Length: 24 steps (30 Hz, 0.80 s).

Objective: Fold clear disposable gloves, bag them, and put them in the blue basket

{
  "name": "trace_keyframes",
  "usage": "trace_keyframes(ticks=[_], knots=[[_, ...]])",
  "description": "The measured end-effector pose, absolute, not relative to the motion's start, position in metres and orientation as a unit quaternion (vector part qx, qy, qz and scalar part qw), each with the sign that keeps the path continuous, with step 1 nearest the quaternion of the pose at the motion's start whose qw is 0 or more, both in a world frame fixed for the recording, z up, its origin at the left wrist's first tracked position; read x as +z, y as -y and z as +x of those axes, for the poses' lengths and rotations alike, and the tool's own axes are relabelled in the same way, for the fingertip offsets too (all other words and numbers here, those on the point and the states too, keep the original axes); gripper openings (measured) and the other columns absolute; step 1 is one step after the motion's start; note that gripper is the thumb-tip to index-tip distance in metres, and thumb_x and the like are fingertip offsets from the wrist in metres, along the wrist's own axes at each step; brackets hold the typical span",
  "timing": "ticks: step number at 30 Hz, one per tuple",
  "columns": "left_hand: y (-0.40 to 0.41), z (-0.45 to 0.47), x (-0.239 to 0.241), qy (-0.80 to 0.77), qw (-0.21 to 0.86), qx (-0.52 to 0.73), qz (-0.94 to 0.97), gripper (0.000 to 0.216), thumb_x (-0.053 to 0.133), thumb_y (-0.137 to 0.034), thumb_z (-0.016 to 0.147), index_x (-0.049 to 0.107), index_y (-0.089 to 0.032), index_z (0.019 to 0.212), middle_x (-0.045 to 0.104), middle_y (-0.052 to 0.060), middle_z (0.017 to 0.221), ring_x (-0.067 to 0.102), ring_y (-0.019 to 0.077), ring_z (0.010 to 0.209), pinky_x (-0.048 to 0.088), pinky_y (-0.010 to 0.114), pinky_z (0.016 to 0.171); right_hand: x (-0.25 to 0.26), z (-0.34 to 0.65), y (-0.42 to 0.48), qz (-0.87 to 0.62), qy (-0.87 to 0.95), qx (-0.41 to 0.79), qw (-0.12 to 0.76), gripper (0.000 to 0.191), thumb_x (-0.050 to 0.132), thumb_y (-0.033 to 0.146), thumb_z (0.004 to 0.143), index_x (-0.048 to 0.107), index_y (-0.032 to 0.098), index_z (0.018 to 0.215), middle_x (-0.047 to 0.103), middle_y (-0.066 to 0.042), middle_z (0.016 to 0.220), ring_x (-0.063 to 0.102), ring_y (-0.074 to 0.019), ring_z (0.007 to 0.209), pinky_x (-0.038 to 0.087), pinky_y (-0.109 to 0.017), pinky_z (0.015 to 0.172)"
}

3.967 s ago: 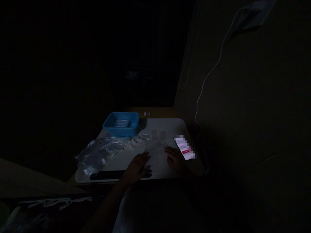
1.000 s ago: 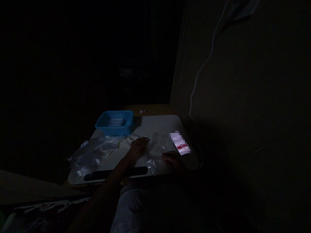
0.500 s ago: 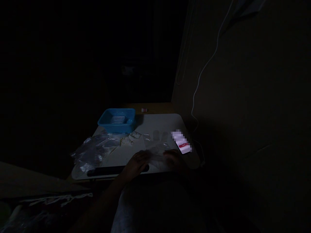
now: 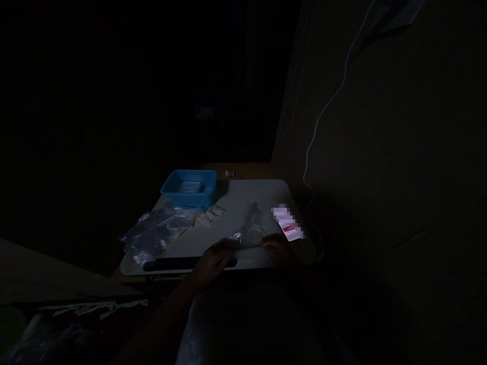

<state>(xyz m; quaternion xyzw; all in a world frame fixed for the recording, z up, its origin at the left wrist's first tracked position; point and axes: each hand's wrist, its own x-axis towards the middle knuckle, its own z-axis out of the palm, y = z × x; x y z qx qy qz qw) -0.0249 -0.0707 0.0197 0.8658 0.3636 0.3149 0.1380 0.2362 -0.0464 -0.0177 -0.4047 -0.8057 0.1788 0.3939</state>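
Observation:
In dim light, a clear plastic bag (image 4: 247, 237) is stretched between my two hands above the front of the white table (image 4: 243, 195). My left hand (image 4: 213, 260) pinches its left side, close to the black strip (image 4: 175, 263) on the table's front edge. Its right side is gripped by my right hand (image 4: 277, 249), which is dark and partly in shadow. Just beyond my right hand lies a phone (image 4: 288, 223) with a lit screen. Left of my left hand is a heap of clear plastic bags (image 4: 152, 235), with a crumpled pale piece (image 4: 207, 217) beside it.
A blue basin (image 4: 190, 197) with a pale item inside stands at the table's back left. Behind the table a small white-and-red container (image 4: 229, 173) lies on a wooden surface. A white cable (image 4: 317, 116) hangs down the right wall.
The plastic bag between my hands has changed shape and now bunches up above them. My hands stay nearly in place, and the whole view has shifted slightly.

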Motion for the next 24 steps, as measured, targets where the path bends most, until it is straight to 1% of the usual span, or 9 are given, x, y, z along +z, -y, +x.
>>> trace_keyframes(ticks=[3,5,7,9,12,15,18,21,24], knots=[[0.073,-0.024,0.019,-0.384,0.168,0.297,0.858,0.025,0.038,-0.022,0.087,0.061,-0.018,0.095,0.065,0.006,0.096,0.059,0.0148,0.09,0.049,0.029,0.08,-0.01,0.238,0.048,-0.433,0.792,0.223,0.368,0.021,0.046,0.03,0.082,0.065,0.02,0.082,0.068,-0.007,0.084,0.062,-0.0189,0.082,0.05,-0.033,0.075],[0.073,-0.022,0.016,-0.399,0.195,0.281,0.851,0.024,0.039,-0.024,0.086,0.061,-0.019,0.093,0.064,0.006,0.096,0.059,0.0149,0.09,0.048,0.029,0.081,-0.008,0.238,0.048,-0.441,0.788,0.253,0.349,0.021,0.046,0.03,0.081,0.065,0.02,0.081,0.067,-0.007,0.083,0.062,-0.0191,0.081,0.049,-0.033,0.075],[0.072,-0.02,0.014,-0.405,0.218,0.271,0.846,0.021,0.043,-0.025,0.084,0.059,-0.018,0.095,0.062,0.007,0.102,0.057,0.0161,0.096,0.046,0.03,0.085,-0.008,0.238,0.048,-0.446,0.781,0.276,0.339,0.023,0.046,0.03,0.081,0.065,0.019,0.079,0.067,-0.007,0.083,0.062,-0.0192,0.08,0.048,-0.034,0.076],[0.07,-0.019,0.013,-0.403,0.226,0.263,0.847,0.025,0.049,-0.024,0.079,0.056,-0.017,0.102,0.059,0.009,0.112,0.053,0.0188,0.103,0.043,0.033,0.089,-0.011,0.237,0.047,-0.458,0.77,0.289,0.339,0.023,0.045,0.03,0.08,0.065,0.02,0.079,0.067,-0.007,0.083,0.061,-0.0196,0.081,0.048,-0.034,0.077],[0.066,-0.018,0.013,-0.4,0.211,0.228,0.862,0.045,0.053,-0.021,0.073,0.048,-0.018,0.118,0.053,0.01,0.123,0.048,0.0224,0.112,0.036,0.038,0.097,-0.013,0.238,0.046,-0.465,0.761,0.3,0.34,0.021,0.047,0.029,0.079,0.065,0.02,0.08,0.067,-0.006,0.085,0.061,-0.0201,0.084,0.047,-0.035,0.078],[0.06,-0.019,0.011,-0.397,0.188,0.175,0.881,0.059,0.052,-0.019,0.072,0.037,-0.02,0.129,0.045,0.009,0.132,0.04,0.024,0.12,0.024,0.046,0.104,-0.013,0.238,0.046,-0.458,0.765,0.302,0.337,0.019,0.048,0.026,0.077,0.066,0.021,0.08,0.067,-0.006,0.086,0.06,-0.0202,0.085,0.046,-0.035,0.08],[0.055,-0.019,0.008,-0.406,0.152,0.136,0.891,0.062,0.051,-0.024,0.074,0.033,-0.021,0.132,0.039,0.01,0.137,0.034,0.0247,0.126,0.017,0.05,0.105,-0.01,0.239,0.046,-0.461,0.766,0.302,0.331,0.02,0.047,0.025,0.077,0.066,0.02,0.081,0.067,-0.006,0.087,0.06,-0.0202,0.085,0.046,-0.035,0.079],[0.052,-0.018,0.007,-0.435,0.11,0.112,0.886,0.062,0.052,-0.032,0.074,0.033,-0.018,0.132,0.036,0.013,0.138,0.026,0.0276,0.129,0.015,0.051,0.104,-0.008,0.239,0.046,-0.463,0.766,0.302,0.327,0.019,0.048,0.025,0.077,0.066,0.02,0.081,0.067,-0.006,0.086,0.06,-0.0201,0.084,0.046,-0.034,0.078],[0.05,-0.018,0.008,-0.468,0.087,0.092,0.875,0.068,0.054,-0.038,0.073,0.032,-0.018,0.134,0.032,0.015,0.14,0.022,0.031,0.13,0.015,0.053,0.102,-0.008,0.239,0.045,-0.455,0.774,0.295,0.328,0.019,0.048,0.024,0.076,0.066,0.02,0.08,0.067,-0.006,0.086,0.06,-0.0201,0.084,0.046,-0.035,0.079]])
